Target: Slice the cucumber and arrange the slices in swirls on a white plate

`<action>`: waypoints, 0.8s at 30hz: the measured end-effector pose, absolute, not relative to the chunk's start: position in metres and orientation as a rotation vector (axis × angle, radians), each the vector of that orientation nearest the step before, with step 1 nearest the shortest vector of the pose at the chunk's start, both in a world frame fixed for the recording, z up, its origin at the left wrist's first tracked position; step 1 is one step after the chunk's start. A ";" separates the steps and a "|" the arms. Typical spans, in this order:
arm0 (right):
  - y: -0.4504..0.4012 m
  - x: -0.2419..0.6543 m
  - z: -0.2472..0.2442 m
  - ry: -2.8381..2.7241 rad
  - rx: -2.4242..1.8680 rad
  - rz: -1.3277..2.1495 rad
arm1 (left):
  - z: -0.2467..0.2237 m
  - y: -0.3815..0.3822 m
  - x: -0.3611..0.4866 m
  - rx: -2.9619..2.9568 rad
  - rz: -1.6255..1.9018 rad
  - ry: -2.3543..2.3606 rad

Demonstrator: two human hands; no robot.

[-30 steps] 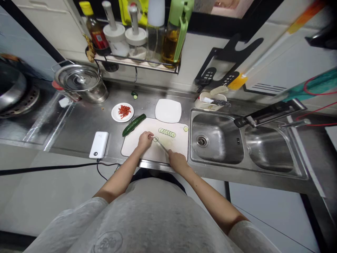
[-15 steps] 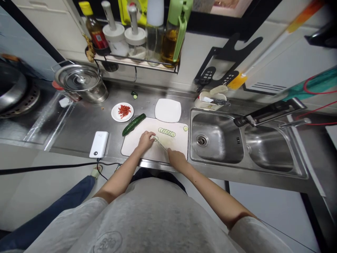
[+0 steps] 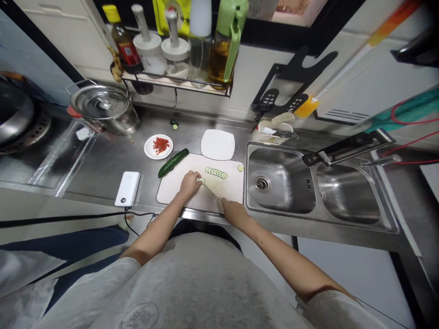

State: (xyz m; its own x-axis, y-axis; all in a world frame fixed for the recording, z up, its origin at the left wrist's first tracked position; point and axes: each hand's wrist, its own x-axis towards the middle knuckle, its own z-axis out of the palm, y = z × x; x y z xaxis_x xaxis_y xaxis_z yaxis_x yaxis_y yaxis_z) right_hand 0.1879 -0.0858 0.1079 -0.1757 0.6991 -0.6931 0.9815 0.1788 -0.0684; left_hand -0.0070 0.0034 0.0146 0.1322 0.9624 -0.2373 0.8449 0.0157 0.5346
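My left hand (image 3: 190, 183) is closed on a cucumber slice (image 3: 201, 181) above the white cutting board (image 3: 171, 194). In my right hand (image 3: 235, 212) is a knife (image 3: 213, 196), its handle hidden by my fingers and its tip pointing toward the slice. A row of overlapping cucumber slices (image 3: 216, 172) lies on the board beyond the blade, and a single piece (image 3: 240, 168) rests near the far right corner. Along the board's left edge lies a whole cucumber (image 3: 173, 163).
Behind the board stand a plate of chopped red pieces (image 3: 158, 146) and a white square plate (image 3: 217, 144). A power bank (image 3: 127, 188) lies to the left, a double sink (image 3: 281, 183) is at the right. A lidded pot (image 3: 106, 107) stands farther back. Another person's leg (image 3: 85, 244) shows at lower left.
My right hand has moved slightly right and toward me with the knife. My left hand stays at the slice. The other person has come farther into view at lower left.
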 end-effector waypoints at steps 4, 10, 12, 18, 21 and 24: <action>-0.094 0.196 0.106 1.920 1.577 -0.747 | 0.017 0.003 0.000 1.848 0.238 1.780; -0.108 0.209 0.108 1.895 1.570 -0.791 | 0.026 0.003 0.004 1.749 0.256 1.743; -0.113 0.212 0.107 1.885 1.582 -0.805 | 0.029 0.003 -0.001 1.719 0.274 1.736; -0.117 0.218 0.101 1.909 1.625 -0.813 | 0.034 0.011 -0.040 1.708 0.263 1.829; -0.115 0.219 0.101 1.910 1.604 -0.811 | 0.033 0.019 -0.057 1.735 0.246 1.892; -0.113 0.219 0.103 1.916 1.584 -0.793 | 0.031 0.024 -0.066 1.745 0.271 1.945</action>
